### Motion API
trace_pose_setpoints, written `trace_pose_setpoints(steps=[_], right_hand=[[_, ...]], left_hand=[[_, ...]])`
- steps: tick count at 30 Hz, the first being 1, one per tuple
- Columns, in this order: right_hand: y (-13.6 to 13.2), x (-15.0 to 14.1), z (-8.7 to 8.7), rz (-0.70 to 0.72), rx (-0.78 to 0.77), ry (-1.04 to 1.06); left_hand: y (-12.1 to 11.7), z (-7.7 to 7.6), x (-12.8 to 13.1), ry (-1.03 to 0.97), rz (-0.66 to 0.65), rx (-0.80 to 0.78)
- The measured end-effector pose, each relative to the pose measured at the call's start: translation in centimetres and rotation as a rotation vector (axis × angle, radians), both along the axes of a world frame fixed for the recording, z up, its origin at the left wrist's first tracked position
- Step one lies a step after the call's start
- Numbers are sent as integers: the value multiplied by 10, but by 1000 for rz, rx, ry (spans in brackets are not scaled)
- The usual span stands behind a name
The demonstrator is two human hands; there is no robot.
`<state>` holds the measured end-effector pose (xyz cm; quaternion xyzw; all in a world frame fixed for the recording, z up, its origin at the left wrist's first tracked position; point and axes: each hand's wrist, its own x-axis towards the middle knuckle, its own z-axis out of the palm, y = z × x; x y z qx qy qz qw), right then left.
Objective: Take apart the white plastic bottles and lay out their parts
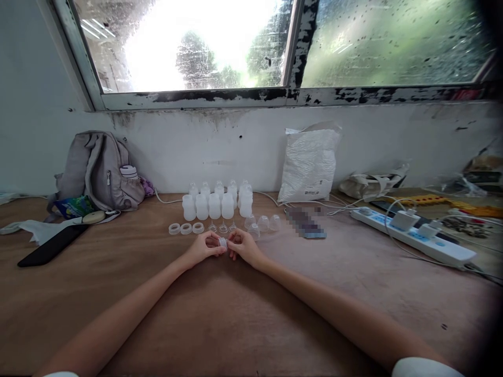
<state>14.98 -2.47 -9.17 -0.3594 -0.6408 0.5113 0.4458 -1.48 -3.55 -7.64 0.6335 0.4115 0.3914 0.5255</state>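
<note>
Bottles (214,207) and rings (186,232) on table (220,319)

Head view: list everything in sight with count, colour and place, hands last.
Small ribbed part: one, whitish, between the hands
Bottles: about ten, translucent white, rear centre
Rings: three, whitish, left of the teats
Teats: three, clear, before the bottles
Domed caps: about four, clear, right of the teats
Backpack: one, grey, left rear
Packet: one, blue-green, before the backpack
Flat object: one, black, left
Plastic bag: one, white, against the wall
Pixelated item: one, dark, right of the caps
Power strip: one, white, right
Window: one, pale peeling frame, above
Table: one, brown, underneath
Left hand: one, bare, pinching the part
Right hand: one, bare, beside the part
</note>
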Motion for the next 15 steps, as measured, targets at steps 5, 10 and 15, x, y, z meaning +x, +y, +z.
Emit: trace_pose_setpoints(steps=[5,10,15], right_hand=[[0,-3,-1,-40,-61,60],[-2,0,6,19,-158,139],[-2,4,8,53,-197,163]], left_hand=[[1,-1,1,6,30,11],[4,-3,-3,-56,25,-15],[6,-4,-6,-115,25,-64]])
